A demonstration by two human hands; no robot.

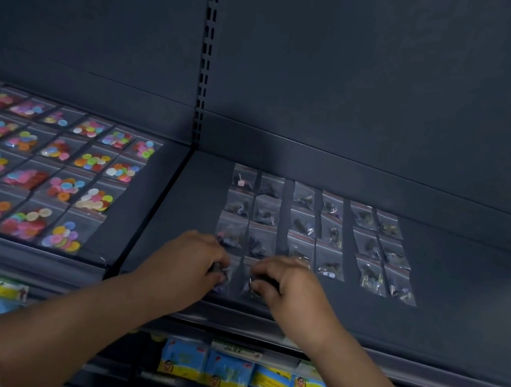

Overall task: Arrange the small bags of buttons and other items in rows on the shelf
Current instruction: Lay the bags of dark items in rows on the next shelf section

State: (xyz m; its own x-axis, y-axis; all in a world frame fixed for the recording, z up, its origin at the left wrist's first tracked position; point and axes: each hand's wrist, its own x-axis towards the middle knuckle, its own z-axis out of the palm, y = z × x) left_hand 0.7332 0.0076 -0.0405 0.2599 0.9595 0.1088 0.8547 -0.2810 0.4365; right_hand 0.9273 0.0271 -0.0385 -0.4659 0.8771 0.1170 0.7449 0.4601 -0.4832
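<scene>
While my left hand (191,260) and right hand (286,284) pinch two small clear plastic bags of dark bits (226,285) side by side at the dark grey metal shelf (428,326) front, I see matching bag rows (303,225) just behind and colourful button bags (46,170) on the left.

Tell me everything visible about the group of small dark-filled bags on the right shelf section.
The dark-filled bags are small clear plastic zip pouches with reddish seal strips, holding dark, indistinct pieces. They lie flat on the dark shelf in three paired columns. The left hand and right hand each pinch one at the front of the leftmost pair.
</scene>
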